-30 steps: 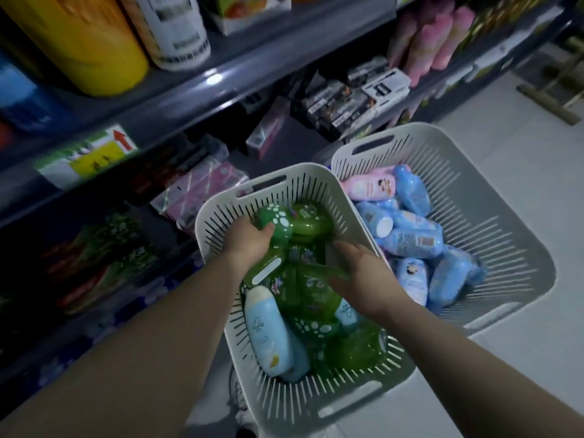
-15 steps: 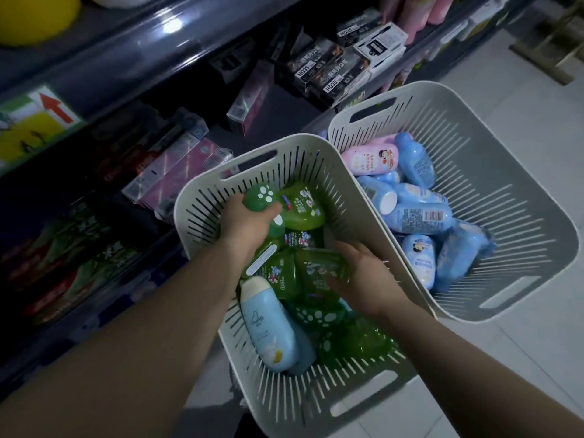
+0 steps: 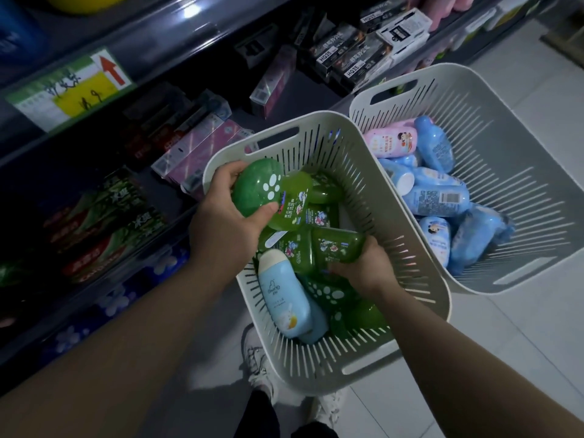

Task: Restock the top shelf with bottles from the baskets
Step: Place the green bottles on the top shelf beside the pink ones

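Green bottle [image 3: 275, 200] now higher, cap between left fingers [image 3: 225, 174]

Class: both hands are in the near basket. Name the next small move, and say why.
Probably lift both bottles clear of the basket: the left hand holds a green bottle near the rim, the right hand grips a second bottle.

Dim light falls on dark shelving [image 3: 177, 36] stocked with boxes [image 3: 363, 58], beside a pale tiled floor [image 3: 524, 358]
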Motion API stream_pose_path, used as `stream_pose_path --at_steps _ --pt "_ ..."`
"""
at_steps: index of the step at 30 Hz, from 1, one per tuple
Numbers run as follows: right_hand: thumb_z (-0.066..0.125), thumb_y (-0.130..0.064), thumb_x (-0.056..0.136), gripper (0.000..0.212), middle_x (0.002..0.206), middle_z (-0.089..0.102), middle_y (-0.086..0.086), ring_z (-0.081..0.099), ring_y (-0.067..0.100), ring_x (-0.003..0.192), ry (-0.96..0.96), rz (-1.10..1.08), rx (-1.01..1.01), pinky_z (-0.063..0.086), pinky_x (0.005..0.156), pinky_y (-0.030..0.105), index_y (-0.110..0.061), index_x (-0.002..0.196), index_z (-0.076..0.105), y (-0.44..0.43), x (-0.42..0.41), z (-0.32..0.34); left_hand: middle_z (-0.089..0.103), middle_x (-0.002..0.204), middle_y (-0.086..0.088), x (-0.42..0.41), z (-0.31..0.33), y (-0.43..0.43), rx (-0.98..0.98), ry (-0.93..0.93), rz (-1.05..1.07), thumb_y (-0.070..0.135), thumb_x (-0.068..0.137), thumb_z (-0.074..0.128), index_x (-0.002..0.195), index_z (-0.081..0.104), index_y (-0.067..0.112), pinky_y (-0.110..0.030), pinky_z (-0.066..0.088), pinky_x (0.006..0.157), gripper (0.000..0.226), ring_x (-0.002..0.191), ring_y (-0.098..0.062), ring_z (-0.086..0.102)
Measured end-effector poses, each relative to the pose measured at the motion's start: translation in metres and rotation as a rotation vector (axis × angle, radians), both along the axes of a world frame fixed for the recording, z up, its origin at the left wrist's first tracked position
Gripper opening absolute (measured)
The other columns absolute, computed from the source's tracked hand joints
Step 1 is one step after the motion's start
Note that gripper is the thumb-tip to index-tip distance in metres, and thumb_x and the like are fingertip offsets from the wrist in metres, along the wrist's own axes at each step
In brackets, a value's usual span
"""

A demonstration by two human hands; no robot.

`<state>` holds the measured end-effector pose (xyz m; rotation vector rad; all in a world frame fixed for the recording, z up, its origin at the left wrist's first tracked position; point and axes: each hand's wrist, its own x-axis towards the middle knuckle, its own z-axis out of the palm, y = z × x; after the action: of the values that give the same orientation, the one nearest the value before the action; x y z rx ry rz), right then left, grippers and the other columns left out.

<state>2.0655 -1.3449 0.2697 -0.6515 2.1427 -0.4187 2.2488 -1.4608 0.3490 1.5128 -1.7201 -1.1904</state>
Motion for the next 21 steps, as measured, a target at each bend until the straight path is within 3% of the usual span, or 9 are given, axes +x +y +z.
stream_pose_path --at_steps 5,9,12,15,17,21 --pt "0.085 -0.015 0.069 0.074 0.108 0.058 -0.001 0.058 0.018 0.102 -0.093 -0.038 -0.07 0.045 0.081 0.026 -0.009 0.127 0.041 0.002 0.008 0.001 0.064 0.11 0.009 0.006 0.006 0.006 -0.014 0.025 0.055 0.034 0.065 0.076 0.11 0.049 0.047 -0.043 0.055 0.087 0.054 0.099 -0.015 0.065" --pt "0.077 -0.01 0.078 0.055 0.097 0.051 -0.001 0.054 0.019 0.095 -0.121 0.038 -0.083 0.045 0.079 0.028 -0.009 0.111 0.033 -0.004 0.011 0.025 0.064 0.111 0.007 0.006 0.019 0.008 -0.047 0.029 0.084 0.036 0.065 0.076 0.11 0.05 0.047 -0.043 0.054 0.088 0.053 0.099 -0.014 0.065" --pt "0.075 -0.014 0.078 0.053 0.089 0.049 -0.004 0.054 0.018 0.089 -0.116 0.073 -0.144 0.043 0.073 0.027 -0.011 0.107 0.031 -0.01 0.006 0.058 0.064 0.111 0.009 0.006 0.04 0.009 -0.06 0.019 0.091 0.04 0.063 0.075 0.111 0.05 0.046 -0.042 0.054 0.09 0.054 0.1 -0.014 0.064" --pt "0.078 -0.023 0.073 0.053 0.094 0.057 0.0 0.06 0.018 0.085 -0.102 0.108 -0.175 0.047 0.068 0.026 -0.011 0.107 0.038 -0.022 -0.002 0.102 0.065 0.112 0.01 0.005 0.07 0.008 -0.085 -0.008 0.096 0.046 0.06 0.073 0.118 0.049 0.043 -0.042 0.052 0.092 0.063 0.101 -0.014 0.064" --pt "0.079 -0.028 0.067 0.043 0.09 0.066 -0.001 0.066 0.012 0.076 -0.121 0.122 -0.211 0.053 0.062 0.022 -0.016 0.099 0.052 -0.029 -0.011 0.139 0.064 0.114 0.011 0.004 0.102 0.009 -0.123 -0.031 0.089 0.047 0.062 0.072 0.121 0.046 0.044 -0.041 0.051 0.093 0.065 0.104 -0.014 0.063" --pt "0.075 -0.015 0.077 0.018 0.074 0.066 -0.001 0.062 0.005 0.057 -0.193 0.106 -0.281 0.048 0.045 0.015 -0.017 0.079 0.057 -0.039 -0.025 0.229 0.06 0.12 0.008 0.004 0.173 0.011 -0.213 -0.085 0.089 0.051 0.067 0.071 0.124 0.039 0.05 -0.044 0.049 0.095 0.066 0.111 -0.019 0.058"
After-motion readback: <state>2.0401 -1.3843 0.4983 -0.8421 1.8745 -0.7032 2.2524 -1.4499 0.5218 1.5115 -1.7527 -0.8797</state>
